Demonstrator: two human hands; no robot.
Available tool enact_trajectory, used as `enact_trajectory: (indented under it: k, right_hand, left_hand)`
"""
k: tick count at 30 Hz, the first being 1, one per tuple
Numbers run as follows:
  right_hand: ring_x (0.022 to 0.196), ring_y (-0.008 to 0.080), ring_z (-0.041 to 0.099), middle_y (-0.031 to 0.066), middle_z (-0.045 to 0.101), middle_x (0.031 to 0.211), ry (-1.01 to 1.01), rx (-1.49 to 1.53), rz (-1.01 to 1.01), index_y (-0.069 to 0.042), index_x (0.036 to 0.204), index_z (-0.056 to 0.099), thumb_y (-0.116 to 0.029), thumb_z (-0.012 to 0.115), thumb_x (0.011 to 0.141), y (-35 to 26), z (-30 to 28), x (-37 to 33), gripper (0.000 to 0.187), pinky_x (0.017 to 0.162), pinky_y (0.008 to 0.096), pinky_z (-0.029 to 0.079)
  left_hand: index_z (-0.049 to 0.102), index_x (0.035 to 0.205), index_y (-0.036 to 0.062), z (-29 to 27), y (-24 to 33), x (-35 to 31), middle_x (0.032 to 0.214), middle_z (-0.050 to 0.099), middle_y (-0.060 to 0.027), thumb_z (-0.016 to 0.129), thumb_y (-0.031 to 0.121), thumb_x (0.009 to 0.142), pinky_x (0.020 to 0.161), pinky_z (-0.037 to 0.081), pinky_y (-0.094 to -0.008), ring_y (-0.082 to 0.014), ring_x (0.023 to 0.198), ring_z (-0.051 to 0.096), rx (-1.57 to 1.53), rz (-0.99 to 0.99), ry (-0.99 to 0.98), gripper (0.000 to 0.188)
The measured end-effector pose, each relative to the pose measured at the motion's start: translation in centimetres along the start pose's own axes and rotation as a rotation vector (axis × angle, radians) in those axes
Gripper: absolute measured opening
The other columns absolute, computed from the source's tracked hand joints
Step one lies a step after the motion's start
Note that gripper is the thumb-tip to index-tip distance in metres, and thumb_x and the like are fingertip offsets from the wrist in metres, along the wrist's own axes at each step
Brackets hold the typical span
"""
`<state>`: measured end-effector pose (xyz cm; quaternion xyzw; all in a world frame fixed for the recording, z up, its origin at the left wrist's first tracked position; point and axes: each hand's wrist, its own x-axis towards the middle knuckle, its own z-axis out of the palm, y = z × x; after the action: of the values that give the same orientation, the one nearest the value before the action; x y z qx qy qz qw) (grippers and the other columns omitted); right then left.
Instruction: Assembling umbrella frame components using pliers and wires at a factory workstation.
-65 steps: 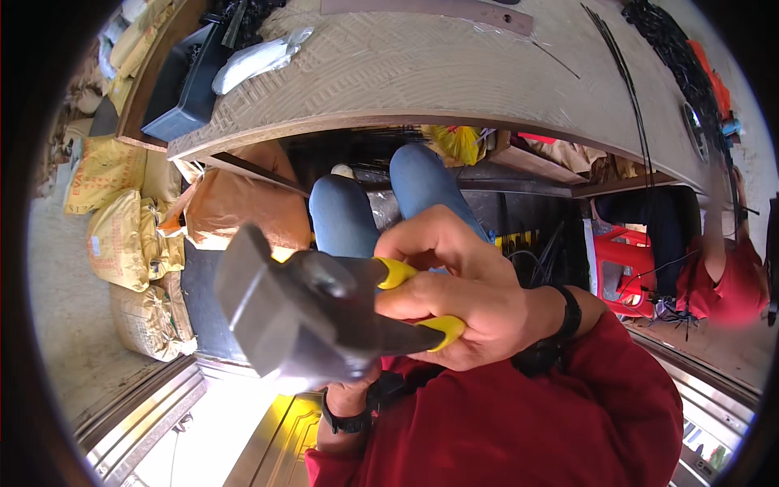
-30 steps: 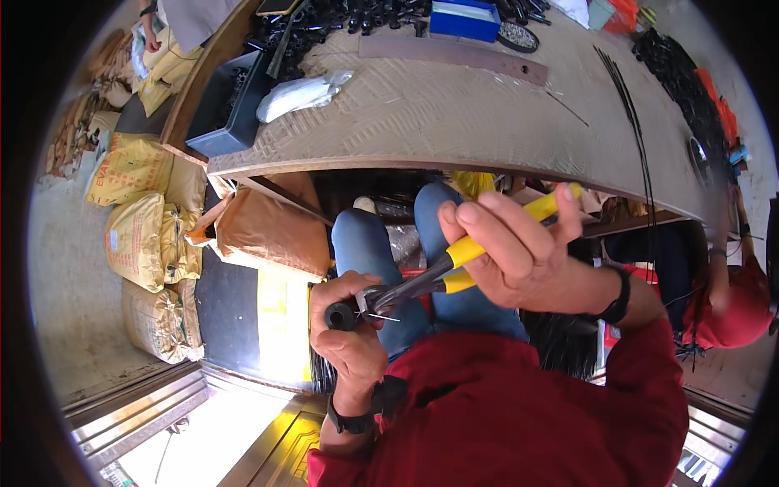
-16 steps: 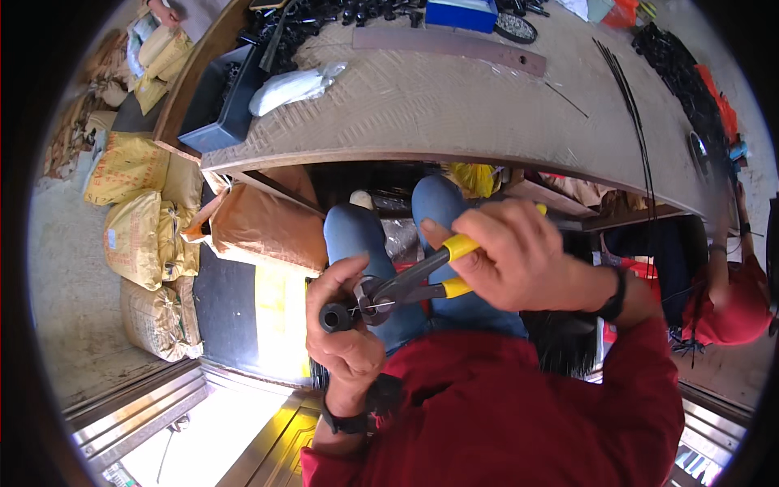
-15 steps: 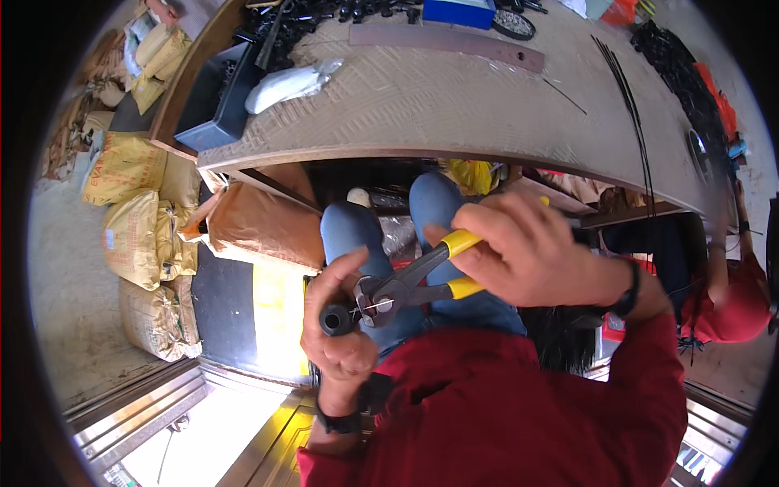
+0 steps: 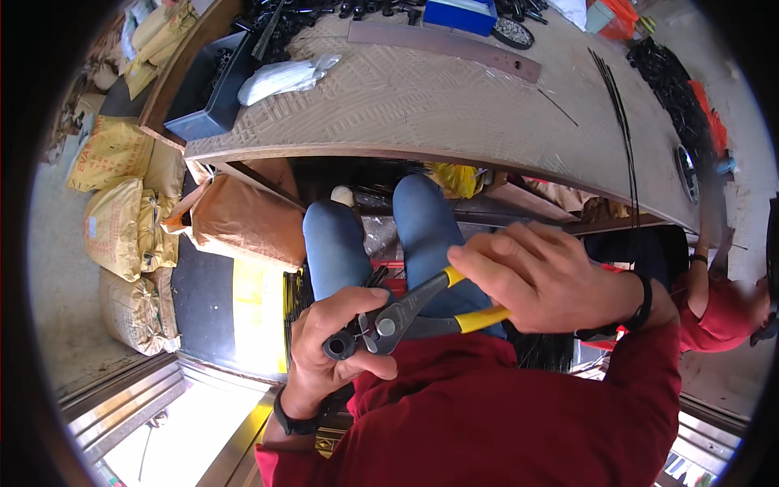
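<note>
Yellow-handled pliers (image 5: 406,312) slant with their nose down-left, biting a small black tube (image 5: 339,345) over the lap. Right hand (image 5: 540,280) squeezes the handles; left hand (image 5: 329,357) pinches the tube, below the workbench (image 5: 422,105) edge.

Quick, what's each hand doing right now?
Left hand: closed around a small dark tube.
Right hand: closed on the yellow-handled pliers.
</note>
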<state>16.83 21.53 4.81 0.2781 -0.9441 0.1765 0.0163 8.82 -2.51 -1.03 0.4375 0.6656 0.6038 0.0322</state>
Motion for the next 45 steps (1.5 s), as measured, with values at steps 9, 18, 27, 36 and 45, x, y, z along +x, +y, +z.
enact_trajectory:
  k: [9, 18, 27, 36, 45]
  right_hand:
    - [0.061, 0.0123, 0.059, 0.0082, 0.062, 0.090, -0.560, 1.456, 0.206, -0.008, 0.126, 0.036, -0.016, 0.061, 0.082, 3.7, 0.6, 0.8, 0.050, 0.055, 0.0260, 0.048]
    - [0.079, 0.0189, 0.053, 0.0075, 0.049, 0.098, 0.213, -0.330, -0.066, -0.013, 0.091, 0.060, -0.022, 0.057, 0.075, 1.9, 1.9, 1.6, 0.018, 0.065, 0.0317, 0.046]
    - [0.071, 0.0185, 0.054, 0.0059, 0.053, 0.090, 0.585, 0.054, 0.031, -0.012, 0.092, 0.064, -0.014, 0.068, 0.065, 0.9, 8.9, 2.8, 0.028, 0.057, 0.0281, 0.043]
    - [0.073, 0.0153, 0.060, 0.0095, 0.060, 0.093, -0.647, 1.532, 0.358, 0.002, 0.097, 0.059, -0.023, 0.053, 0.089, 1.9, 1.5, 1.6, 0.027, 0.063, 0.0278, 0.049]
    - [0.056, 0.0125, 0.051, 0.0070, 0.051, 0.073, -0.233, 2.201, 0.059, 0.000, 0.083, 0.057, -0.046, 0.042, 0.089, -3.0, 9.4, 3.0, 0.048, 0.053, 0.0236, 0.039]
  left_hand:
    - [0.050, 0.108, 0.0017, -0.5, -0.8, 1.0, 0.098, 0.060, -0.0140, 0.075, 0.029, 0.058, 0.064, 0.049, -0.0304, -0.0261, 0.077, 0.062, -0.248, 0.001, -0.202, 0.062]
    - [0.048, 0.107, 0.0017, 0.8, -0.6, 0.0, 0.094, 0.057, -0.0089, 0.064, 0.050, 0.067, 0.065, 0.047, -0.0266, -0.0173, 0.075, 0.059, 0.052, -0.137, 0.014, 0.064]
    - [0.051, 0.095, -0.0047, 2.2, -0.8, 0.1, 0.077, 0.054, -0.0086, 0.021, 0.073, 0.078, 0.061, 0.040, -0.0234, -0.0130, 0.066, 0.050, -0.077, -0.306, 0.300, 0.085]
    - [0.060, 0.090, -0.0031, 1.3, -1.6, 2.1, 0.072, 0.060, -0.0118, 0.022, 0.058, 0.088, 0.050, 0.041, -0.0245, -0.0152, 0.057, 0.054, -0.050, -0.095, 0.261, 0.072]
    - [0.061, 0.080, -0.0036, -0.4, -2.6, 2.5, 0.070, 0.058, -0.0102, 0.018, 0.063, 0.086, 0.057, 0.040, -0.0255, -0.0150, 0.061, 0.053, -0.355, -0.288, 0.144, 0.080]
